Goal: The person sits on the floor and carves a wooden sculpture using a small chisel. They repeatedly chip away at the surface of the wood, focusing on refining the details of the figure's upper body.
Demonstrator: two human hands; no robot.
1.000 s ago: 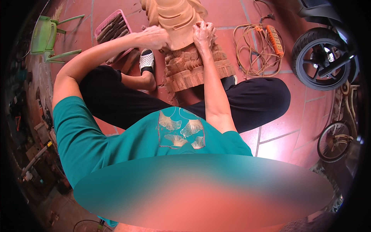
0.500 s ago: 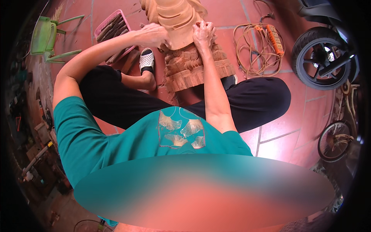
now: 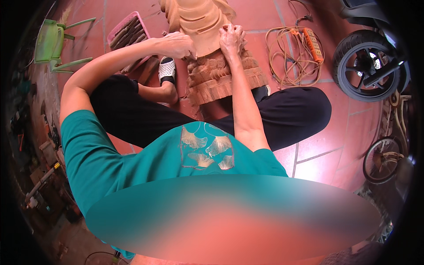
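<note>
- The person sits on the red tiled floor [image 3: 327,145], legs folded, with the wooden carving [image 3: 207,48] standing between the knees.
- The left hand [image 3: 176,45] rests on the left edge of the carving, fingers curled and pressing on the wood.
- The right hand [image 3: 232,37] is on its right side, fingers bent closed; if they hold a small tool, I cannot tell.
- Far left, a pink tray [image 3: 128,37] holds dark long tools.
- Far right lies an orange power strip [image 3: 311,44] with coiled cable, near a scooter wheel [image 3: 364,66].
</note>
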